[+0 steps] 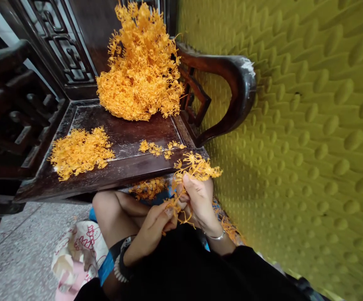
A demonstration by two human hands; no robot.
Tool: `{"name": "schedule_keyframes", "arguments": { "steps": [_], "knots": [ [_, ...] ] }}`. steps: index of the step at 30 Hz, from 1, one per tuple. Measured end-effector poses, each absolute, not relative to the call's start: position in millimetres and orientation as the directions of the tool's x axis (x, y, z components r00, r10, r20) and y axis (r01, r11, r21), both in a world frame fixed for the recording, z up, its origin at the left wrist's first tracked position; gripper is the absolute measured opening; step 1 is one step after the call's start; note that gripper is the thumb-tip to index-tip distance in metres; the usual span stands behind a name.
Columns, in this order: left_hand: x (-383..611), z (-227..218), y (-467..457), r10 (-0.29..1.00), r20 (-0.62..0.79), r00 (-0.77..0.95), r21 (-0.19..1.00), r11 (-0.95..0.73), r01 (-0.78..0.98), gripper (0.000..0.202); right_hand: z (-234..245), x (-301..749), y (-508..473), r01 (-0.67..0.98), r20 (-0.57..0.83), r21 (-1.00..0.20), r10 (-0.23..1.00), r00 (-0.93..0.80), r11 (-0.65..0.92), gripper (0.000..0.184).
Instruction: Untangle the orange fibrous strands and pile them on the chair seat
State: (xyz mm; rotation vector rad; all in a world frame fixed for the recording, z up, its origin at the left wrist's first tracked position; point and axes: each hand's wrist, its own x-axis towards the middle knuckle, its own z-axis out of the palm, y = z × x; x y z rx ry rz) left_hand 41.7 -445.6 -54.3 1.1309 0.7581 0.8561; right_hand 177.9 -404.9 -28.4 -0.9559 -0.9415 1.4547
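Close above my lap, my right hand point(196, 198) pinches a bunch of orange branching strands with small claw-like tips point(200, 167), which fans out past the thumb. Lower and to the left, the fingers of my left hand point(158, 221) are closed on more of the same orange strands point(173, 205). Thin strands hang between the two hands. On the dark wooden chair seat ahead stands a tall heap of these orange pieces point(140, 79). A flatter pile point(81, 152) lies at the seat's left front, and a few small loose pieces point(159, 148) lie near the front edge.
The chair's curved armrest point(231, 75) rises at the right, beside a yellow-green textured wall point(294, 125). Another carved wooden chair part point(12, 113) stands at the left. A white and pink printed bag point(81, 246) rests on the speckled floor. More orange pieces point(150, 188) lie below the seat edge.
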Motion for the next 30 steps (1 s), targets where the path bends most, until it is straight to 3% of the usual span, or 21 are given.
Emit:
{"name": "schedule_keyframes", "arguments": {
  "steps": [2,4,6,10,12,15,17,19,23,26,30],
  "knots": [
    [34,-54,-456,0.861,-0.060,0.505,0.969,0.173,-0.179,0.046,-20,189,-398,-0.388,0.036,-0.917,0.989,0.147,0.091,0.046],
    [24,-52,-464,0.871,-0.019,0.490,0.972,0.130,-0.193,0.047,-11,204,-392,-0.376,0.157,-0.862,0.883,0.442,0.341,0.045],
    [16,-49,-465,0.925,0.002,0.379,0.970,0.091,-0.227,0.046,-3,213,-390,-0.281,0.253,-0.846,0.804,0.537,0.454,0.042],
    [15,-42,-448,0.973,-0.042,0.227,0.965,0.098,-0.242,0.026,-2,199,-397,-0.123,0.145,-0.982,0.989,0.016,0.146,0.043],
    [21,-40,-436,0.983,-0.035,0.180,0.968,0.078,-0.240,0.023,-4,184,-400,-0.089,0.098,-0.993,0.976,-0.195,0.082,0.043],
    [28,-41,-425,0.998,-0.005,0.056,0.955,0.021,-0.297,0.017,-6,169,-398,-0.093,0.131,-0.990,0.941,-0.312,0.107,0.041],
    [30,-44,-421,0.999,0.026,-0.023,0.936,-0.032,-0.350,0.014,-5,164,-397,-0.028,0.185,-0.982,0.929,-0.320,0.186,0.040],
    [31,-48,-419,0.992,0.082,-0.093,0.933,-0.109,-0.344,0.026,-6,161,-397,0.065,0.241,-0.960,0.919,-0.310,0.274,0.037],
    [29,-49,-415,0.968,0.222,-0.117,0.969,-0.232,-0.082,0.028,-8,160,-399,0.176,0.268,-0.924,0.904,-0.333,0.339,0.032],
    [26,-46,-417,0.956,0.288,-0.060,0.958,-0.286,0.037,0.018,-10,161,-402,0.217,0.343,-0.899,0.919,-0.193,0.381,0.035],
    [23,-40,-425,0.941,0.337,0.022,0.941,-0.337,0.036,0.021,-17,156,-412,0.226,0.456,-0.871,0.889,0.038,0.437,0.033]
  ]
}}
